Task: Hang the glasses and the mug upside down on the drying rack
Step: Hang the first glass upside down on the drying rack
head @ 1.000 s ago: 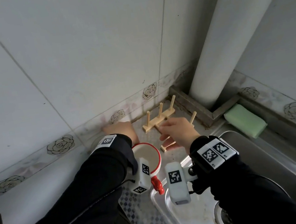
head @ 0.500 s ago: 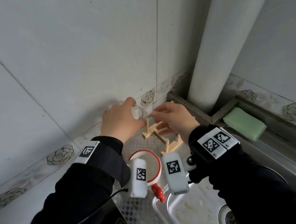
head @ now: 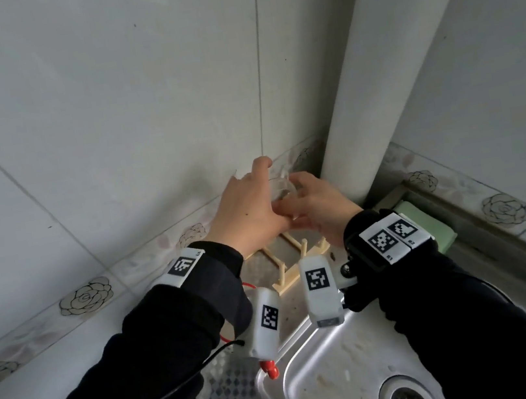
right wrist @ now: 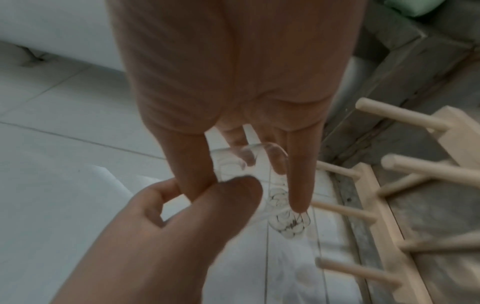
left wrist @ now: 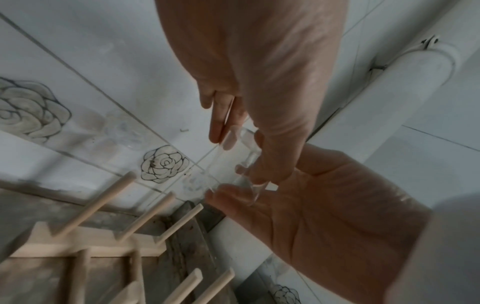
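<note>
While two hands [head: 249, 208] [head: 317, 206] hold one glass [head: 278, 185].

The mug [head: 269, 367] at lower centre is hidden by the left sleeve but for its red handle. The rack [head: 290, 268] is half covered by both wrists.
</note>
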